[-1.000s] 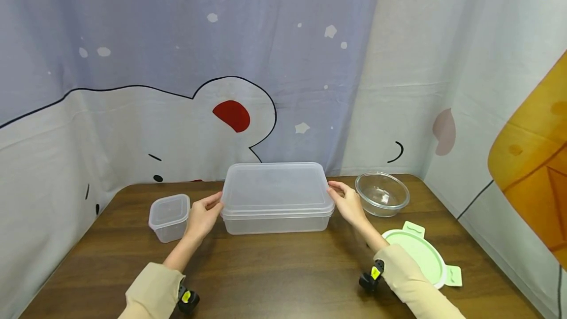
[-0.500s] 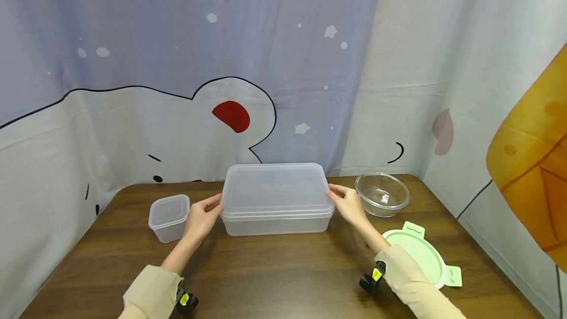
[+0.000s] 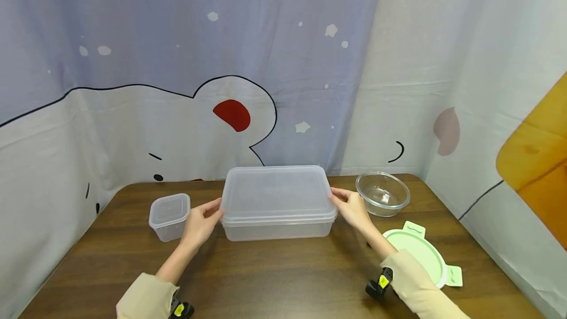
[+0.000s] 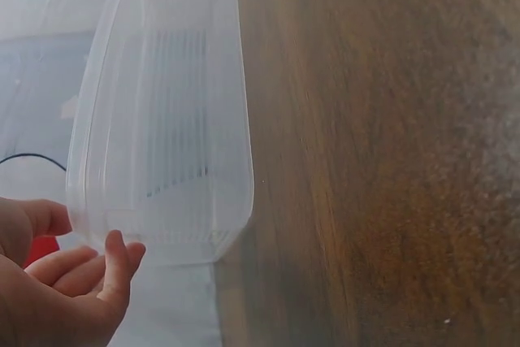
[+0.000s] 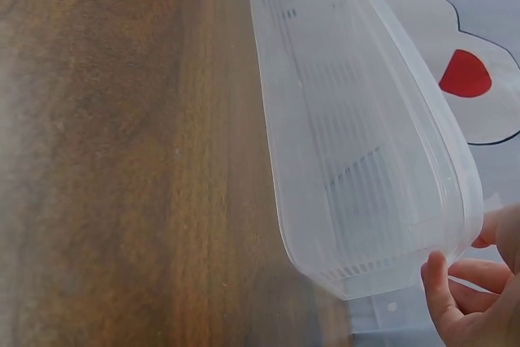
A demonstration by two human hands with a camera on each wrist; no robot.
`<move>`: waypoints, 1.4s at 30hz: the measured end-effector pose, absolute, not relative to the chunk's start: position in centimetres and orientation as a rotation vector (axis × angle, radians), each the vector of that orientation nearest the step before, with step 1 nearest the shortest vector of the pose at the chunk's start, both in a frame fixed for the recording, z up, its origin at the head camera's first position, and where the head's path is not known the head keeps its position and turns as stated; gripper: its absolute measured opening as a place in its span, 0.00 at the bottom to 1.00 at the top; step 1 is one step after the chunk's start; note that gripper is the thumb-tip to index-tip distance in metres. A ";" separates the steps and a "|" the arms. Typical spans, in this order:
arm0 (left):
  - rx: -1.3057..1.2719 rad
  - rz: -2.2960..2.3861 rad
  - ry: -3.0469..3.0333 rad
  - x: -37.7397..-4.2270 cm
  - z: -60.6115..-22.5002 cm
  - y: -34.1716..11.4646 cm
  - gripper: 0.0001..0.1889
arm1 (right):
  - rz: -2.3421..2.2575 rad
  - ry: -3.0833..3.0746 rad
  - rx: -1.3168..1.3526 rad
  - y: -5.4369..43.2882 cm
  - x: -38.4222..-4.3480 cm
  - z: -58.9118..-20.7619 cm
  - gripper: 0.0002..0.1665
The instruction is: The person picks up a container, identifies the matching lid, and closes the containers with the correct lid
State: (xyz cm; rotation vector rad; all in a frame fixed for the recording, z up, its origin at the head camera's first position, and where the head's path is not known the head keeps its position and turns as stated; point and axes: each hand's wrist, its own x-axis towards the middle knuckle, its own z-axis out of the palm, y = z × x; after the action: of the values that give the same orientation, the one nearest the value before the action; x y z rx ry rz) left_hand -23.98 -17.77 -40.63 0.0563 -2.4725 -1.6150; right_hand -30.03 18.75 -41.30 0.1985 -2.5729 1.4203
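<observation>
A large rectangular lidded storage box of clear, frosted plastic stands on the table in the head view. Its lid lies over the top. My left hand holds the box's left end near the lid rim, fingers bent. At the opposite end, my right hand holds it the same way. In the left wrist view, the fingertips meet the corner of the box. The right wrist view has the fingertips at the rim of the box. The box looks see-through, with ribbed lines inside.
A small lidded plastic container stands left of my left hand. Beyond my right hand is a round glass bowl. A green lid with tabs lies on the wooden table, partly behind my right sleeve. A printed curtain hangs behind.
The large box has slid a little toward me, with both hands moving along with it. The small container, bowl and green lid have stayed in place.
</observation>
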 end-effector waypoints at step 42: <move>0.092 -1.478 -2.545 -22.1 -40.1 -17.3 0.21 | 1.250 -2.647 0.200 19.2 -28.3 -40.7 0.21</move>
State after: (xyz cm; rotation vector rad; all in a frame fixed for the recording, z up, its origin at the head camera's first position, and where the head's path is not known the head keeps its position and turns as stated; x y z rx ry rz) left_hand -22.09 -17.30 -40.12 0.0916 -2.5449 -1.4778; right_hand -28.34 19.19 -40.65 0.2001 -2.6471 1.2496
